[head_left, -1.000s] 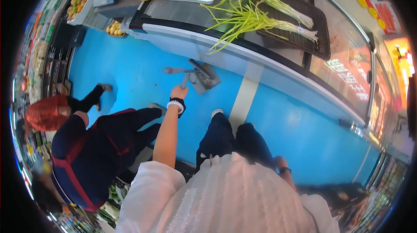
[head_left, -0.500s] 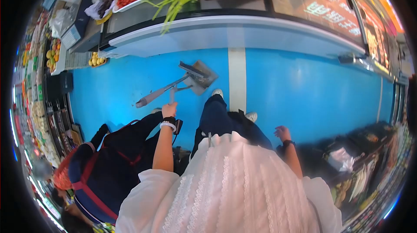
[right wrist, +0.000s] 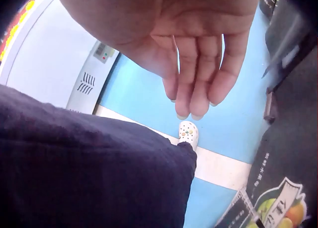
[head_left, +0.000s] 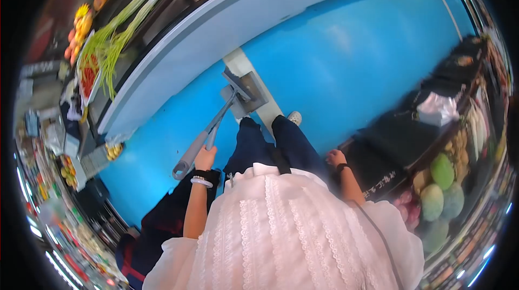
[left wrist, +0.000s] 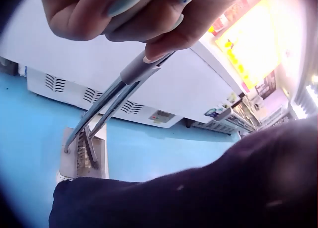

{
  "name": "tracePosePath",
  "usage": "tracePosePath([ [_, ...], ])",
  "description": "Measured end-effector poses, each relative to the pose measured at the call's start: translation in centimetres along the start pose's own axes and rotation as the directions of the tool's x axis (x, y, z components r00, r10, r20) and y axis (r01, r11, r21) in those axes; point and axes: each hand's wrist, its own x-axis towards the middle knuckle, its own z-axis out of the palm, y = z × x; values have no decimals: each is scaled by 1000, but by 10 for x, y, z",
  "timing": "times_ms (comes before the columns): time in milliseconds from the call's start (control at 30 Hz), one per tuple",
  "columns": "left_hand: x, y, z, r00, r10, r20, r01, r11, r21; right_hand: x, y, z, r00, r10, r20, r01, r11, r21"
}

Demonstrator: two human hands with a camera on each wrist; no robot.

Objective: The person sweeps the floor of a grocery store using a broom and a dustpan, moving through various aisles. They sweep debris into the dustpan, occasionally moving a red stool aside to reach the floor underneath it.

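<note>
My left hand (head_left: 205, 157) grips the long grey handles (head_left: 217, 120) of a broom and dustpan, held together at a slant. Down at their far end, the broom head (head_left: 238, 84) lies within the grey dustpan (head_left: 257, 93), just ahead of my feet. In the left wrist view, curled fingers (left wrist: 164, 19) wrap the handle top, and the dustpan (left wrist: 69, 161) shows a row of comb teeth beside the broom. My right hand (head_left: 336, 157) hangs by my right thigh, holding nothing; its fingers (right wrist: 198, 84) point loosely downward in the right wrist view.
A long white display case (head_left: 211, 30) borders the blue floor (head_left: 346, 63), with spring onions (head_left: 127, 30) on top. Close on my right stands a dark produce stand (head_left: 378, 149) with melons (head_left: 432, 202). Another person in dark clothes (head_left: 162, 209) is near my left arm.
My view has turned to the right, bringing the produce stand closer. The broom and dustpan have come along in my left hand, now over the pale floor stripe. My right hand stays free.
</note>
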Motion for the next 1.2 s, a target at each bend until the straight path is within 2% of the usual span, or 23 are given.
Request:
tracePosePath([
  [133, -10, 72, 15, 986, 132, 103, -127, 991, -51, -11, 31, -16, 998, 30, -49, -24, 991, 132],
  [200, -9, 107, 20, 982, 134, 136, -104, 972, -209, -8, 43, -20, 996, 18, -85, -2, 983, 186],
  [267, -15, 151, 34, 971, 189, 150, -146, 956, -255, -5, 57, -34, 989, -62, -135, 77, 991, 105],
  [300, -16, 174, 41, 965, 204, 163, -148, 942, -300, -13, 54, -45, 987, -34, -156, 53, 991, 120],
  [433, -10, 250, 75, 919, 312, 241, -240, 928, -283, -19, 51, -72, 964, -48, -263, 80, 990, 115],
  [467, -8, 272, 87, 902, 337, 269, -238, 910, -341, -17, 53, -74, 962, -29, -273, 69, 988, 139],
  [533, -6, 322, 109, 872, 380, 309, -246, 885, -395, -5, 42, -84, 949, -36, -312, 160, 911, 381],
  [567, -8, 349, 119, 863, 386, 327, -241, 882, -406, 3, 33, -93, 960, -48, -276, 173, 877, 448],
  [633, -8, 401, 147, 844, 409, 348, -256, 875, -411, 8, -13, -124, 939, -110, -327, 259, 850, 458],
  [700, -1, 453, 179, 805, 448, 389, -287, 868, -405, 4, -78, -165, 857, -280, -432, 476, 752, 456],
  [767, 7, 498, 209, 774, 483, 410, -332, 860, -387, -3, -155, -213, 824, -371, -429, 557, 669, 492],
  [833, 9, 554, 236, 750, 507, 425, -372, 854, -362, -14, -231, -266, 763, -471, -443, 643, 482, 595],
  [900, 18, 611, 264, 721, 526, 450, -404, 848, -342, -26, -300, -322, 733, -561, -384, 628, 341, 700],
  [933, 26, 630, 282, 669, 551, 499, -397, 832, -388, -28, -324, -345, 710, -601, -366, 609, 265, 747],
  [967, 30, 650, 294, 613, 574, 543, -385, 817, -430, -27, -339, -366, 714, -595, -369, 610, 272, 744],
  [1000, 22, 679, 296, 604, 584, 542, -389, 810, -438, -21, -353, -391, 736, -626, -259, 524, 284, 803],
  [1033, 8, 712, 292, 575, 512, 638, -201, 844, -497, -14, -368, -418, 740, -656, -148, 437, 301, 848],
  [1067, -3, 733, 292, 523, 434, 734, 1, 860, -510, -7, -380, -438, 739, -655, -154, 442, 299, 846],
  [1133, 6, 768, 319, 502, 455, 735, -53, 865, -499, -1, -402, -472, 678, -735, -33, 50, 1, 999],
  [1167, 13, 774, 326, 477, 482, 735, -109, 862, -494, -4, -415, -491, 677, -736, 22, -8, 22, 1000],
  [1200, 19, 779, 335, 446, 511, 735, -168, 854, -492, 2, -423, -509, 677, -736, -4, 9, 3, 1000],
])
